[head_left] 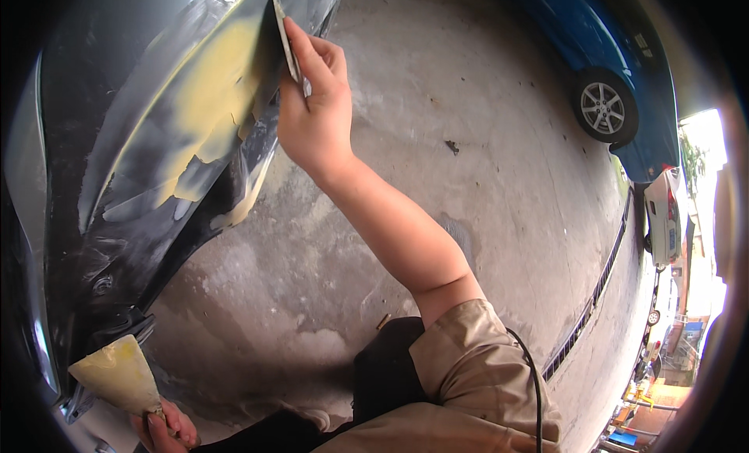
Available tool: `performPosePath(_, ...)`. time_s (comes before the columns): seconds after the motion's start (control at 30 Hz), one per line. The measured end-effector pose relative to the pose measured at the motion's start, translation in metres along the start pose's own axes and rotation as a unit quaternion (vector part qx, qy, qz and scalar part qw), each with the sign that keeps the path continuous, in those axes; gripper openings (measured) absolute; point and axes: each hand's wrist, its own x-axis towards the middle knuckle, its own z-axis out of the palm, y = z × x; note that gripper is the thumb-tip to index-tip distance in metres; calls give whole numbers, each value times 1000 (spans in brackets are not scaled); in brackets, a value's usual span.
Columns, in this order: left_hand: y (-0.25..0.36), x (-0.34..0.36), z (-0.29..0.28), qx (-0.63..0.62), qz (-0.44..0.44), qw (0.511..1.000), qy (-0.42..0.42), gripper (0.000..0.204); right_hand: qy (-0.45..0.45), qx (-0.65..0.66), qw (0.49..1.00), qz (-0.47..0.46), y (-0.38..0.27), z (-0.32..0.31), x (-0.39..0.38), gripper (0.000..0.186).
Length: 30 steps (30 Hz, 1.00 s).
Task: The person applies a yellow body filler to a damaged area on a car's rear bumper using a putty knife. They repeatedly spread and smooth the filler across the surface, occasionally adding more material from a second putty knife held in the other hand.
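Observation:
My right hand (316, 110) grips a flat, thin spreader (282, 35) edge-on against or very near the upper part of a dark car body panel (70, 125). The panel carries a patch of pale yellow filler (207, 102) among grey, sanded-looking areas with ragged edges. At the lower left, my left hand (168, 428) holds a wide putty knife (113, 371) by its handle; its broad blade is coated in pale yellow material and sits in front of the panel's lower end.
A stained concrete floor (484, 180) lies under me, with a dark drain grate (589, 289) along the right. A blue car (632, 55) stands at upper right, a white car (659, 219) beyond it. Assorted items and bright daylight show at the far right edge.

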Motion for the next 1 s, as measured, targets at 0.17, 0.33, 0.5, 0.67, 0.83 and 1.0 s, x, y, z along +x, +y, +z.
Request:
performPosePath(0.17,2,2,-2,-4,-17,1000,2,48,-9,-11,1000,14,-15,7,-23,77)
performPosePath(0.33,4,-2,-3,13,23,999,-36,48,-7,-24,1000,15,-27,15,-42,81)
performPosePath(0.5,-3,-7,-10,-22,5,1000,-1,49,-12,-32,999,-15,-34,23,-59,74)
performPosePath(0.67,-8,-11,-21,-32,-22,999,4,52,-7,-13,1000,-4,-41,38,-77,79)
performPosePath(0.83,-7,-13,-26,-20,-15,1000,-15,56,-18,-74,997,-28,-52,48,-96,88)
performPosePath(1.0,-4,-13,-26,-14,-33,998,-48,57,-32,-77,996,-22,-61,54,-111,89)
